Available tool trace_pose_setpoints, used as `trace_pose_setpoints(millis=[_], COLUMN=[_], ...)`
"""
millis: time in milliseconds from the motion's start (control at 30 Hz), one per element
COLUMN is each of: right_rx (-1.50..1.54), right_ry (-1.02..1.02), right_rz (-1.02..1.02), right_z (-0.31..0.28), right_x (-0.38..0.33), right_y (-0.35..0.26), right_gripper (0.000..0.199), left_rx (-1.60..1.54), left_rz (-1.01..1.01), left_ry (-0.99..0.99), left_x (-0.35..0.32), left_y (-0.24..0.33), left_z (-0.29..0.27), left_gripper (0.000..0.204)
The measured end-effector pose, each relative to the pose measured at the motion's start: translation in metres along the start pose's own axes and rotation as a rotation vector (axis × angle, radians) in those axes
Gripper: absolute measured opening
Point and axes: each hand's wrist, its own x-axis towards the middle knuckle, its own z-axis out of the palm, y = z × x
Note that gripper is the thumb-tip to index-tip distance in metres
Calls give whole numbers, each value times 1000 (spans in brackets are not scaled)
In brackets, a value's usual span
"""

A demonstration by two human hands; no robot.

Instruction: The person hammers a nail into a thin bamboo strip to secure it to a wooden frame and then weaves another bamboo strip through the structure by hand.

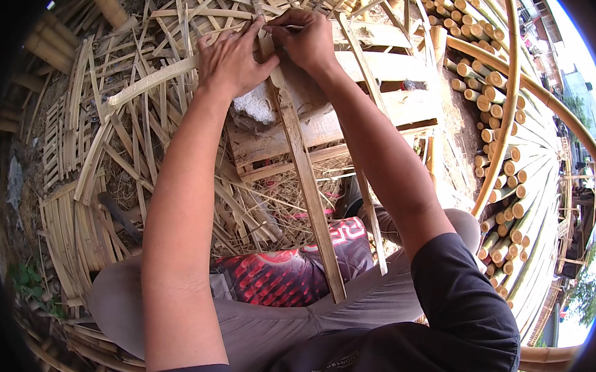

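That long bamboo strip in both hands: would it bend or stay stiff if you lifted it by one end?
The bamboo strip looks thin and long, so it would probably flex somewhat. Being flat, it shouldn't roll. Both the left hand and right hand grip its far end.

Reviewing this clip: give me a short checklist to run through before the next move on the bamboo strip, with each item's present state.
1. Left hand grips the long bamboo strip: ok.
2. Right hand is on the strip's top end, beside the left: ok.
3. Thin tool at the right fingertips: cannot tell what it is.
4. Strip's lower end rests across the lap on the red patterned cloth: ok.
5. Wooden pallet under the strip, steady: cannot tell.
6. Stacked bamboo poles stand apart from both arms: ok.
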Motion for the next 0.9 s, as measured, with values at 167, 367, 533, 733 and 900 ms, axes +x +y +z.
trace_pose_setpoints(millis=[167,367,533,733,900], right_rx=[77,69,85,-13,-30], right_ry=[33,3,24,4,20], right_rz=[-87,-81,-91,-102,-116], right_z=[4,4,4,0,1], right_x=[-2,-5,-6,-6,-7], right_y=[10,4,4,2,3], right_gripper=[14,13,12,14,14], left_rx=[-7,-22,-11,-28,-16], left_rz=[11,14,7,28,20], left_ry=[1,-34,-39,-4,-1], left_x=[2,3,4,3,2], left_y=[2,0,1,1,2], left_z=[2,1,3,2,2], left_gripper=[86,89,90,89,88])
